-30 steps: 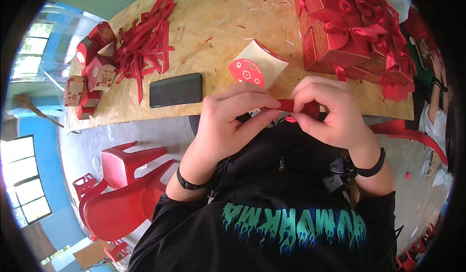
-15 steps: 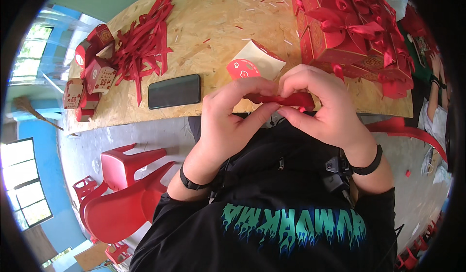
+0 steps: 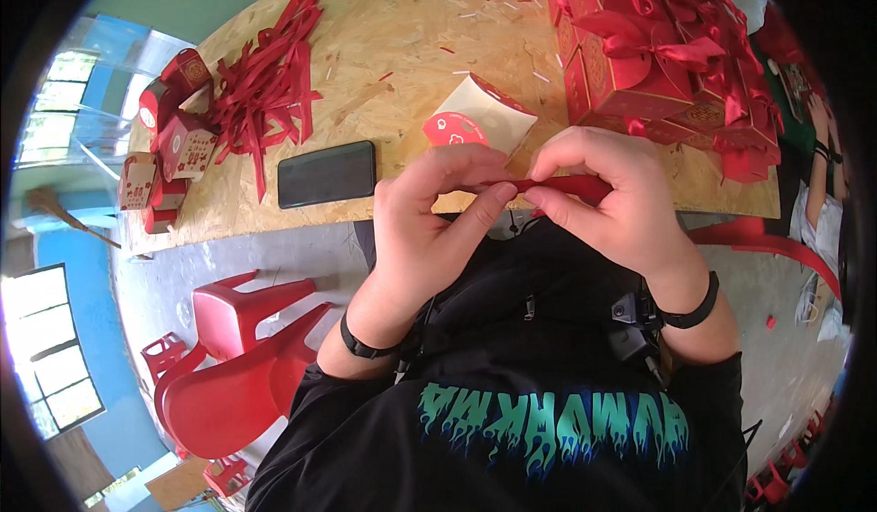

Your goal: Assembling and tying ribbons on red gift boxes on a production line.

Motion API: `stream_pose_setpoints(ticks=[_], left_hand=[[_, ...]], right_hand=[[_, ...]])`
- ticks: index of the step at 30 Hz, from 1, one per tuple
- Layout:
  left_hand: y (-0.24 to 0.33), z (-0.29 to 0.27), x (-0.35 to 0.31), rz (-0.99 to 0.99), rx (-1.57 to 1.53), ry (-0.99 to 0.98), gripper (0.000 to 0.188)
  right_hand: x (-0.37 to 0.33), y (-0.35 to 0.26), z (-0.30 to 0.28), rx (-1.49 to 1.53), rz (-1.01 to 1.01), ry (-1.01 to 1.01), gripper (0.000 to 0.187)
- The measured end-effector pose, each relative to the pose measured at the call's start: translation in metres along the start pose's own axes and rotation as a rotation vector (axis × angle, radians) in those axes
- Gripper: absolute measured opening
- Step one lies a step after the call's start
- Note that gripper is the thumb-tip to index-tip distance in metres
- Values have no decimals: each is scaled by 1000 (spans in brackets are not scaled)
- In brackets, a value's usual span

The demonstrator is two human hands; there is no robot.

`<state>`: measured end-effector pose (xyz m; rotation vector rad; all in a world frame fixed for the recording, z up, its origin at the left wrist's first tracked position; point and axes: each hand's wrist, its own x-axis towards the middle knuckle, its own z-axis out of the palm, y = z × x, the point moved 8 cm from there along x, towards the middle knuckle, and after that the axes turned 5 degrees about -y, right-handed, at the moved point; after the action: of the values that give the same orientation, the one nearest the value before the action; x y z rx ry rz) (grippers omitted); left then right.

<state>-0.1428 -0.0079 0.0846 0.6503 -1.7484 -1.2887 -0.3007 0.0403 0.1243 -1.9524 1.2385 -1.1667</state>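
A red ribbon (image 3: 565,186) is pinched between both hands close to my chest, just in front of the table's near edge. My left hand (image 3: 429,220) grips its left end with thumb and fingers. My right hand (image 3: 612,197) curls over the right part. Just beyond the hands lies an unfolded white and red gift box (image 3: 480,115) on the chipboard table (image 3: 402,46). A loose red ribbon end (image 3: 776,242) trails off to the right below the table edge.
A black phone (image 3: 326,174) lies left of the hands. A heap of red ribbons (image 3: 269,83) and small folded boxes (image 3: 174,137) sit at the far left. Finished red boxes with bows (image 3: 667,46) are stacked at right. Red plastic chairs (image 3: 237,357) stand lower left. Another person's arm (image 3: 827,137) shows at the right rim.
Both hands with the ribbon have risen slightly toward the table edge and the white box. The fingers have shifted along the ribbon.
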Motion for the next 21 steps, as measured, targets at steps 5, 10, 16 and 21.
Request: stream_pose_setpoints(ticks=[5, 10, 16, 21], left_hand=[[18, -5, 8, 137, 232, -52, 21], [9, -38, 37, 232, 601, -103, 40], [-33, -40, 42, 69, 508, -315, 46], [-36, -28, 29, -25, 530, -305, 41]], right_hand=[[-1, 3, -3, -15, 11, 29, 18], [-5, 13, -11, -60, 61, 20, 19], [-18, 33, -13, 177, 180, 77, 18], [-25, 40, -15, 204, 188, 87, 14]])
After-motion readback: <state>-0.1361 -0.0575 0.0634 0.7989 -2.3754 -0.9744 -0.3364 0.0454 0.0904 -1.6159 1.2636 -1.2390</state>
